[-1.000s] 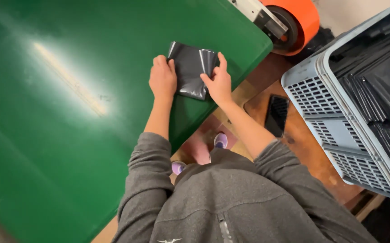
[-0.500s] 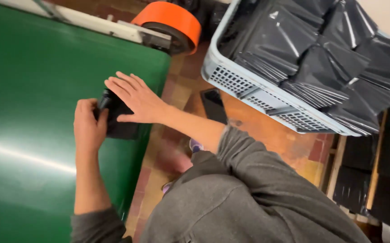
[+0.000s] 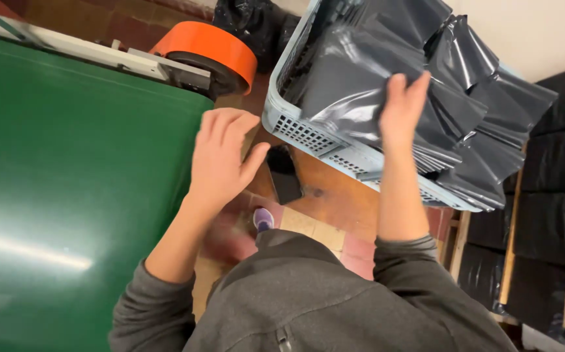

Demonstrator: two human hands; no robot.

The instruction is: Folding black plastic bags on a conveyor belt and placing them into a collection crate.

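Our right hand (image 3: 401,107) has left the green counter (image 3: 67,195) and now rests, fingers together, on the glossy black plastic bags (image 3: 361,78) in the grey slatted crate (image 3: 308,133); our left hand (image 3: 220,160) hovers spread, empty, over the counter's right edge.

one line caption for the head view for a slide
Right hand on dark plastic bags in grey crate; left hand empty.
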